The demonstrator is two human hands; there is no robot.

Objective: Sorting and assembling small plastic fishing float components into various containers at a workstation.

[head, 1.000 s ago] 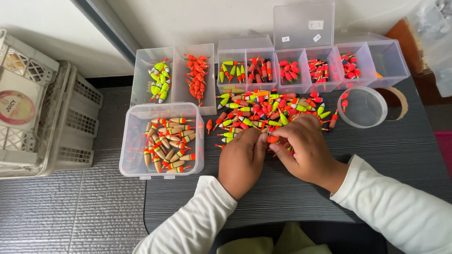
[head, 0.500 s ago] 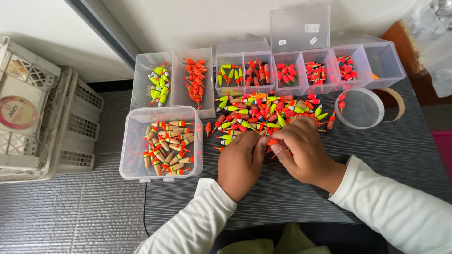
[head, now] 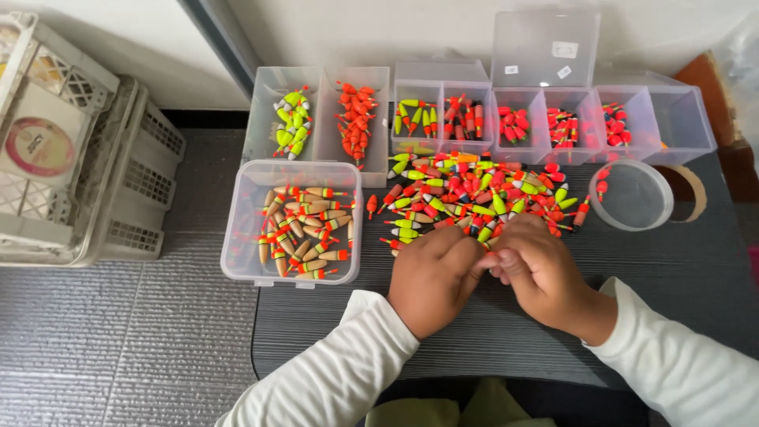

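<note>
Both my hands meet at the near edge of the floats point(head: 474, 194) on the table point(head: 672, 269). My left hand point(head: 431, 277) and right hand point(head: 541, 277) are curled, fingertips touching; whether they pinch a float, I cannot tell. Left of my left hand sits a tub point(head: 241, 237) of brown floats.

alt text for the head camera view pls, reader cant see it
Seen from above, a person's left hand and right hand meet fingertip to fingertip at the near edge of a pile of small colourful floats on a dark table. Clear plastic boxes of sorted floats surround the pile.
</note>
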